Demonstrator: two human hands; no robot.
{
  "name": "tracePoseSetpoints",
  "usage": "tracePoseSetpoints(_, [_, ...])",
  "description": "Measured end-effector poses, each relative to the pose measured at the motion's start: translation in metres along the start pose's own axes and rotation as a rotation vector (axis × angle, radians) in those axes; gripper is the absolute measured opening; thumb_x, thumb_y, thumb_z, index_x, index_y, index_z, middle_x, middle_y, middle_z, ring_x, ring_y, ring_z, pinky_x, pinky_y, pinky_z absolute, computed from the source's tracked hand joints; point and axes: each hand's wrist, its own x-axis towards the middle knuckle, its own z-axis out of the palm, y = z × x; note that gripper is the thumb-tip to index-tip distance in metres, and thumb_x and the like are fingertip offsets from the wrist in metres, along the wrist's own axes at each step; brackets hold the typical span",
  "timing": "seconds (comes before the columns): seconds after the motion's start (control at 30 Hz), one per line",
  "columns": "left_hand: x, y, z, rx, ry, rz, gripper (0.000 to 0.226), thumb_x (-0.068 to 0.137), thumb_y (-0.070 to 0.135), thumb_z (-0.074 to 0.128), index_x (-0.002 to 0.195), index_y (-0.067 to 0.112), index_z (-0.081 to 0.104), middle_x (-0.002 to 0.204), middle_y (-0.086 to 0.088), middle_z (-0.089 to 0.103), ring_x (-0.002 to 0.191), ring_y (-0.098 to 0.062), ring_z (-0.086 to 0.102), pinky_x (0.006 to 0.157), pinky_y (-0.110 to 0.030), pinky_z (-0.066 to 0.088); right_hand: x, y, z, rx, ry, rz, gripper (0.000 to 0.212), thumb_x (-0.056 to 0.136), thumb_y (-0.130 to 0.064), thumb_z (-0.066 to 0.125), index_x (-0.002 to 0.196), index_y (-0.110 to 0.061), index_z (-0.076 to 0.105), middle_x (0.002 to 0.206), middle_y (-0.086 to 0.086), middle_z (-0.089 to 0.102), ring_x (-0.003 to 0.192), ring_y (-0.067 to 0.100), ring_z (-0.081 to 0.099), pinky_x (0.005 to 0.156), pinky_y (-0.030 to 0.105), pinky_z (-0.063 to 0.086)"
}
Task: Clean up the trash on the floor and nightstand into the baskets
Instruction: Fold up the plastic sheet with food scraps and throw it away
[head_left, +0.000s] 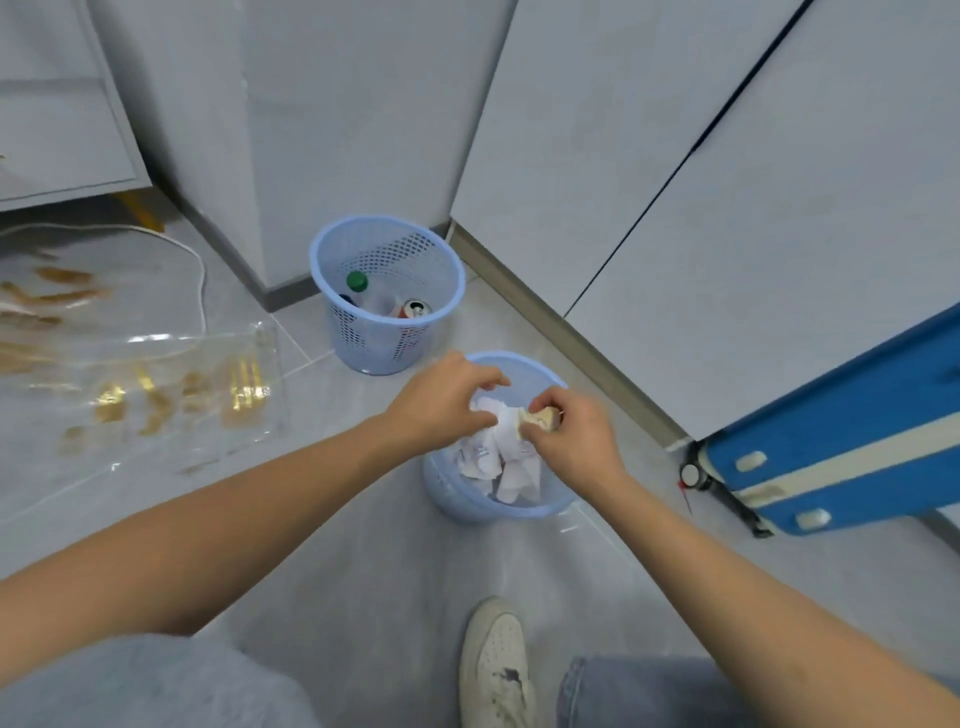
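Observation:
Two light blue mesh baskets stand on the grey tiled floor. The far basket (332, 249) holds a bottle with a green cap (357, 281) and a drink can (417, 308). The near basket (452, 506) is full of crumpled white paper (498, 467). Both hands hover over the near basket. My left hand (441, 402) pinches a wad of white crumpled paper (493, 413) from its left side. My right hand (566, 431) grips the same wad along with a tan, rolled scrap (543, 415) at its right end.
A clear plastic sheet with gold print (156, 395) lies on the floor at left, beside a white cable (200, 275). A blue suitcase (841, 441) leans at right. White cabinet doors (675, 182) rise behind the baskets. My white shoe (496, 670) is at the bottom.

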Motion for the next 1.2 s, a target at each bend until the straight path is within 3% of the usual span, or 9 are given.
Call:
tracePoseSetpoints(0.1, [-0.004, 0.005, 0.004, 0.195, -0.014, 0.025, 0.06, 0.088, 0.058, 0.068, 0.142, 0.034, 0.058, 0.137, 0.012, 0.064, 0.128, -0.018, 0.05, 0.099, -0.036, 0.043, -0.003, -0.001, 0.001, -0.107, -0.075, -0.034, 0.027, 0.08, -0.035, 0.074, 0.106, -0.032, 0.066, 0.11, -0.011, 0.062, 0.104, 0.012, 0.056, 0.079, 0.031, 0.048])
tracePoseSetpoints(0.3, [-0.035, -0.011, -0.044, 0.161, 0.08, -0.031, 0.037, 0.094, 0.052, 0.061, 0.125, 0.033, 0.066, 0.118, 0.012, 0.066, 0.113, -0.012, 0.055, 0.086, -0.037, 0.051, 0.008, -0.059, 0.019, 0.002, -0.031, -0.214, 0.016, 0.085, -0.028, 0.07, 0.101, -0.026, 0.068, 0.097, -0.011, 0.064, 0.094, 0.01, 0.06, 0.081, 0.031, 0.051])
tracePoseSetpoints(0.47, [-0.096, -0.064, -0.108, 0.211, 0.159, -0.204, 0.026, 0.093, 0.047, 0.061, 0.114, 0.033, 0.067, 0.102, 0.015, 0.067, 0.098, -0.012, 0.062, 0.079, -0.037, 0.054, 0.017, -0.141, 0.065, 0.053, -0.11, -0.364, 0.01, 0.083, -0.025, 0.07, 0.093, -0.024, 0.068, 0.085, -0.009, 0.064, 0.082, 0.012, 0.06, 0.073, 0.031, 0.05])
tracePoseSetpoints(0.73, [-0.202, -0.204, -0.155, 0.126, 0.226, -0.675, 0.021, 0.093, 0.039, 0.062, 0.109, 0.027, 0.068, 0.089, 0.012, 0.068, 0.086, -0.015, 0.065, 0.078, -0.037, 0.054, 0.035, -0.224, 0.189, 0.058, -0.372, -0.472, 0.01, 0.084, -0.025, 0.068, 0.095, -0.025, 0.068, 0.088, -0.009, 0.065, 0.085, 0.015, 0.062, 0.075, 0.034, 0.054])
tracePoseSetpoints(0.87, [-0.217, -0.28, -0.15, 0.14, 0.115, -0.885, 0.037, 0.092, 0.049, 0.061, 0.119, 0.022, 0.061, 0.097, 0.003, 0.069, 0.098, -0.025, 0.065, 0.083, -0.04, 0.054, 0.076, -0.234, 0.26, 0.0, -0.465, -0.49, 0.016, 0.083, -0.022, 0.066, 0.098, -0.024, 0.069, 0.094, -0.006, 0.064, 0.092, 0.017, 0.062, 0.079, 0.034, 0.052])
tracePoseSetpoints(0.97, [-0.228, -0.322, -0.135, 0.105, 0.063, -1.062, 0.063, 0.087, 0.065, 0.057, 0.127, 0.016, 0.05, 0.112, -0.007, 0.065, 0.106, -0.033, 0.061, 0.085, -0.04, 0.05, 0.114, -0.247, 0.308, -0.079, -0.53, -0.529, 0.03, 0.085, -0.021, 0.067, 0.115, -0.022, 0.067, 0.115, 0.001, 0.063, 0.108, 0.021, 0.059, 0.088, 0.035, 0.05])
tracePoseSetpoints(1.03, [-0.238, -0.339, -0.123, 0.094, 0.013, -1.155, 0.07, 0.085, 0.065, 0.058, 0.133, 0.014, 0.046, 0.124, -0.014, 0.059, 0.112, -0.038, 0.06, 0.089, -0.041, 0.049, 0.138, -0.259, 0.333, -0.109, -0.541, -0.536, 0.04, 0.085, -0.019, 0.067, 0.124, -0.021, 0.062, 0.126, 0.004, 0.059, 0.119, 0.024, 0.053, 0.094, 0.037, 0.049])
tracePoseSetpoints(1.2, [-0.261, -0.362, -0.098, 0.037, -0.078, -1.241, 0.087, 0.085, 0.068, 0.063, 0.152, 0.022, 0.032, 0.14, -0.015, 0.047, 0.129, -0.039, 0.05, 0.103, -0.044, 0.045, 0.171, -0.284, 0.387, -0.158, -0.58, -0.504, 0.063, 0.084, -0.019, 0.068, 0.142, -0.023, 0.046, 0.136, 0.007, 0.051, 0.132, 0.03, 0.04, 0.101, 0.04, 0.041])
